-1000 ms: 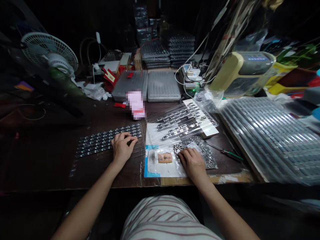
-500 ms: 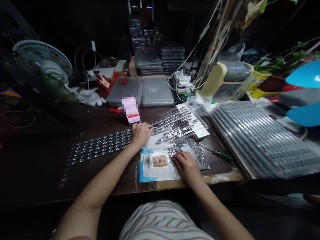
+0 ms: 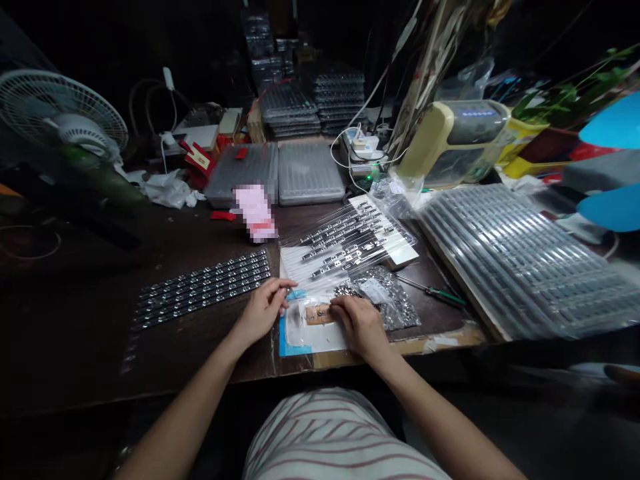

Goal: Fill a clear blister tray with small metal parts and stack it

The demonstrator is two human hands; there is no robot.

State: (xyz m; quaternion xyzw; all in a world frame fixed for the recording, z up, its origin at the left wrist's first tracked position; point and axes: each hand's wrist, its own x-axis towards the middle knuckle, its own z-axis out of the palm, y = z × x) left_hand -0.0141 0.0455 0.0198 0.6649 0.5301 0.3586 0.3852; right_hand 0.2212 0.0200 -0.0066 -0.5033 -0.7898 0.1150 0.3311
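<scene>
We record a crumpled clear plastic pouch (image 3: 304, 315) lying flat on a white sheet with a blue edge (image 3: 294, 341), at the near edge of the dark brown table (image 3: 200, 353). The pouch lies between the two hands, its long axis seemingly running left to right across the table, though its outline is hard to read. The left hand (image 3: 263, 310) has its fingertips at the pouch's upper left end; we cannot tell whether it pinches the film. The right hand (image 3: 360, 325) lies palm-down and unclenched, its fingers on the pouch's right end, beside a small tan pad (image 3: 318, 315) under the film. Just beyond it lies a silver bag of small metal parts (image 3: 385, 298). Rows of long silver metal strips (image 3: 203, 290) lie left of the left hand.
</scene>
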